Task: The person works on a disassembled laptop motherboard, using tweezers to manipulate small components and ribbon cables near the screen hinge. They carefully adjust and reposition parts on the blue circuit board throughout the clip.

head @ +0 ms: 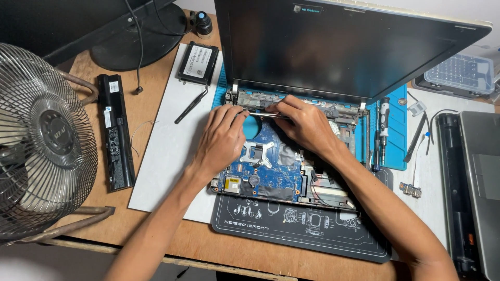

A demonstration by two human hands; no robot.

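step: teardown of an opened laptop (291, 156), work at the top edge of the board (260, 166), near the hinge bar. Looks like a thin strip or cable run is being handled there; my read only.
left hand (223, 138): fingers curled, tips pinching the left end of a thin silvery strip (258, 114) just below the hinge area.
right hand (304, 125): fingers bent, pressing or pinching the same strip at its right end. Exact grip hidden by the knuckles.
strip: lies level across the top of the board, between the two hands, touching both.
laptop: on a dark mat (302, 229), lid (338, 47) tilted up, keyboard deck off, blue board bare with the cooler mount visible in the middle.
next move: judging by the pose, needs even pull from both ends, no twist, and care around the hinge brackets; small connectors sit close.
risk: strip looks thin, could bend or tear if one side leads.
bit box (461, 73): clear plastic case, far right, rows of driver bits inside, lid state unclear.
blue mat (396, 130): under the laptop's rear, holds a screwdriver (384, 127) by the right hinge.
loose parts: battery (115, 132) on bare desk to the left, drive (198, 62) and tweezers (190, 106) on a white sheet (161, 156), small board (410, 189) to the right.
other: fan (44, 140) far left, second laptop (476, 187) far right.
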